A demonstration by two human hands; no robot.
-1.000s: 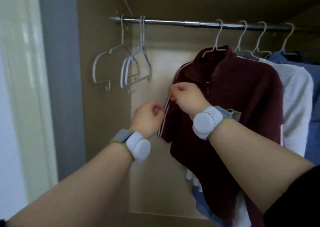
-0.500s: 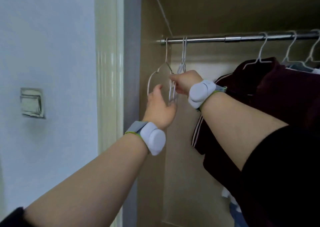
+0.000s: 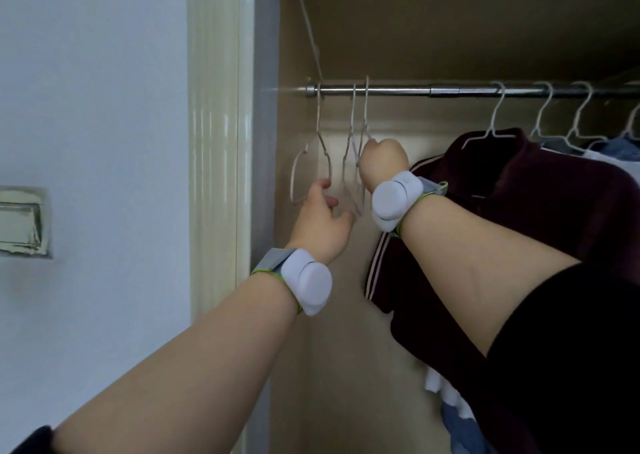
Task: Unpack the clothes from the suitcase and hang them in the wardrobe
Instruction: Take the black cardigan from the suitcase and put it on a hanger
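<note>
A metal rail [image 3: 398,90] runs across the top of the wardrobe. Three empty white hangers [image 3: 322,145] hang at its left end. My right hand [image 3: 381,162] grips the rightmost of these empty hangers just below its hook. My left hand [image 3: 322,221] reaches up beneath the hangers with fingers spread and relaxed, near their lower bars; whether it touches them is unclear. To the right a maroon shirt [image 3: 540,204] with striped sleeve trim hangs on a white hanger, partly behind my right forearm. Further garments, white and blue [image 3: 620,152], hang beyond it. No suitcase is in view.
The wardrobe's left side panel [image 3: 298,55] and a cream door frame [image 3: 214,142] stand close to the empty hangers. A wall switch [image 3: 20,221] sits on the pale wall at the left. Blue and white cloth [image 3: 453,415] hangs low under the maroon shirt.
Both hands left the maroon shirt's collar and moved left to the empty hangers. The right hand has taken hold of one hanger. The view swung left toward the wall.
</note>
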